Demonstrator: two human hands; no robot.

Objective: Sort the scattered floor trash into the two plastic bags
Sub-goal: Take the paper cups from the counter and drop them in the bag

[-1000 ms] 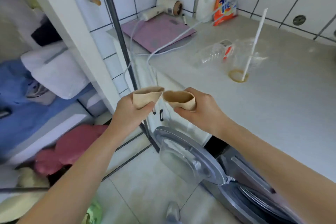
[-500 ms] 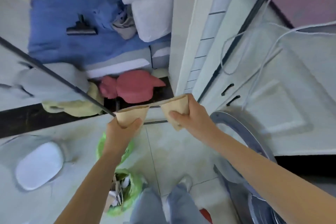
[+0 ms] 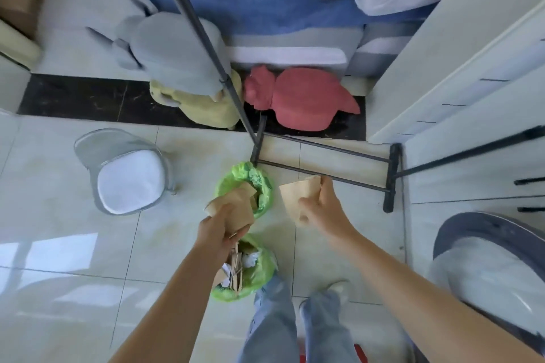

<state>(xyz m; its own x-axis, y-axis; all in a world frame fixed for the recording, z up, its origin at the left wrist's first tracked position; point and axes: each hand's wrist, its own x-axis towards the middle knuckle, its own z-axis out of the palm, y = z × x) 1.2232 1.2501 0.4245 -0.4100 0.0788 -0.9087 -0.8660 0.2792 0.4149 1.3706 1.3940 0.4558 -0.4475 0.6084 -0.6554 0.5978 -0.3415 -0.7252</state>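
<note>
Two green plastic bags stand on the tiled floor in front of my feet. The far bag (image 3: 262, 183) holds brown paper; the near bag (image 3: 259, 270) holds wooden sticks, crumpled white paper and brown scraps. My left hand (image 3: 218, 230) grips a brown paper cup (image 3: 236, 206) over the gap between the two bags. My right hand (image 3: 323, 211) grips a second brown paper cup (image 3: 298, 197) in the air, just right of the far bag.
A black rack base (image 3: 324, 162) with its slanted pole lies behind the bags. A clear stool with a white seat (image 3: 129, 180) stands at left. Red (image 3: 300, 97) and yellow (image 3: 206, 109) plush toys lie on the dark strip. The washer door (image 3: 489, 268) hangs open at right.
My head has tilted down from the countertop to the floor. Both hands have carried the cups down and apart; the left one now hovers over the green bags.
</note>
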